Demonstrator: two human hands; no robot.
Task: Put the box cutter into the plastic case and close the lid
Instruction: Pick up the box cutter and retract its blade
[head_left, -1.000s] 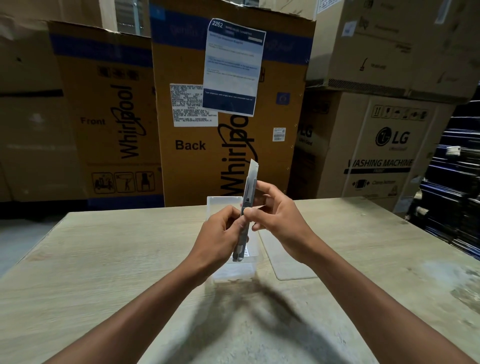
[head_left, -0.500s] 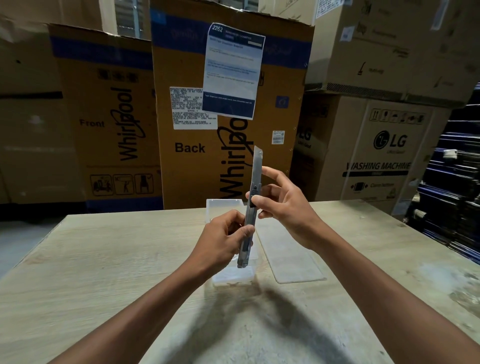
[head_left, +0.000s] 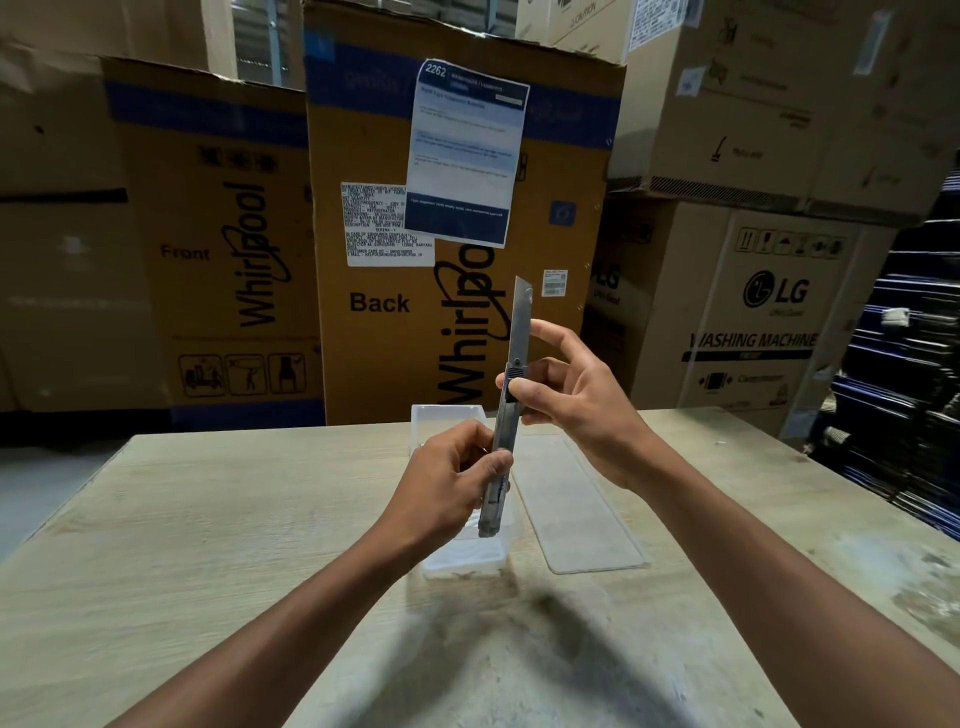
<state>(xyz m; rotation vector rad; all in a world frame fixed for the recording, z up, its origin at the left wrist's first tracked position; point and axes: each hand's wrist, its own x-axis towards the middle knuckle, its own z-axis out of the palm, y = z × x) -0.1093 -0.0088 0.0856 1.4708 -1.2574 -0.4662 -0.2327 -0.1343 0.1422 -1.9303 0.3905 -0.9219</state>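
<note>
I hold a grey metal box cutter nearly upright above the table, blade extended at the top. My left hand grips its lower handle. My right hand pinches the black slider at mid-body, thumb on it, forefinger stretched out. Behind and below the cutter the clear plastic case lies open on the table, partly hidden by my hands. Its clear flat lid lies on the table just right of the case.
The wooden table has its far edge close behind the case. Tall cardboard appliance boxes stand beyond it, more stacked at the right. Dark stacked goods fill the far right.
The blade has slid further out of the cutter's top. My right thumb moved up along the body, and the forefinger has spread away. The cutter rose slightly.
</note>
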